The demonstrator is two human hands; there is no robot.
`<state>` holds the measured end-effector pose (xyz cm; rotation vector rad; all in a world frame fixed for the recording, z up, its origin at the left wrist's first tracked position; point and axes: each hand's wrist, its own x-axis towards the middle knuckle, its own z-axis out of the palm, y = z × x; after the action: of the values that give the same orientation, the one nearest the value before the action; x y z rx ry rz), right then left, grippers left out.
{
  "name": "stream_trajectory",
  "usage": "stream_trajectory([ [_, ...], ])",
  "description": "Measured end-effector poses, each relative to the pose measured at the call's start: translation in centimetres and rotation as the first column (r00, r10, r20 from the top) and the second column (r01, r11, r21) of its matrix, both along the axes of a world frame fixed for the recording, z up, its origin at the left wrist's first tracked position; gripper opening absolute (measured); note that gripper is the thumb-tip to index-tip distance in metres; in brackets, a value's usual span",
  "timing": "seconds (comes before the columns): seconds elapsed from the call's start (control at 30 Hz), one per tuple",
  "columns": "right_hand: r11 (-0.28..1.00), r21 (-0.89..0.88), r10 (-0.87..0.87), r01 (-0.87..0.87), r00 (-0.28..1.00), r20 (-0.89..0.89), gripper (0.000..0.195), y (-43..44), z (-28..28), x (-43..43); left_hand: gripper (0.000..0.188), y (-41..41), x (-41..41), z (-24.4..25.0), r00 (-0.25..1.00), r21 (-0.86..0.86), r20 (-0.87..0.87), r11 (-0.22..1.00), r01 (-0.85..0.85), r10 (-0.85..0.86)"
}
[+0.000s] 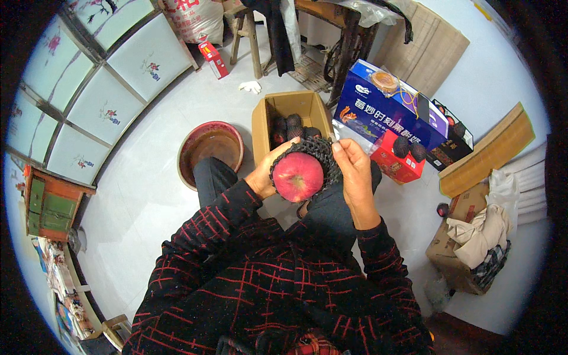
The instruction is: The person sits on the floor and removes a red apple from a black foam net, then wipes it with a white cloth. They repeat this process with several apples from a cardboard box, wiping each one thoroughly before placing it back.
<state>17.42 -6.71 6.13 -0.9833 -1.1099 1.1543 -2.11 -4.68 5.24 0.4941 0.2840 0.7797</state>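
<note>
A red apple sits partly inside a black foam net sleeve, its bare end facing up at me. My left hand holds the apple and sleeve from the left side; most of those fingers are hidden beneath. With thumb and fingers, my right hand pinches the upper right edge of the netting. Just beyond both hands stands an open cardboard box with several black-netted apples inside.
Left of my knee stands a reddish basin. A red carton bearing netted apples is at the right, by a large blue carton. One netted apple lies beside a cardboard box with cloth on it.
</note>
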Motion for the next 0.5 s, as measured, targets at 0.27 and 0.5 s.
stream_trajectory([
  [0.27,0.983,-0.124,0.089,-0.137,0.941,-0.327,0.014,-1.0,-1.1,-1.1,0.046,0.5,0.8,0.1,0.802,0.028,0.558,0.97,0.24,-0.214],
  [0.5,0.985,-0.121,0.073,-0.12,0.94,-0.333,0.015,-1.2,-1.2,-1.2,0.037,1.1,0.3,-1.8,0.828,-0.036,0.552,0.99,0.139,-0.096],
])
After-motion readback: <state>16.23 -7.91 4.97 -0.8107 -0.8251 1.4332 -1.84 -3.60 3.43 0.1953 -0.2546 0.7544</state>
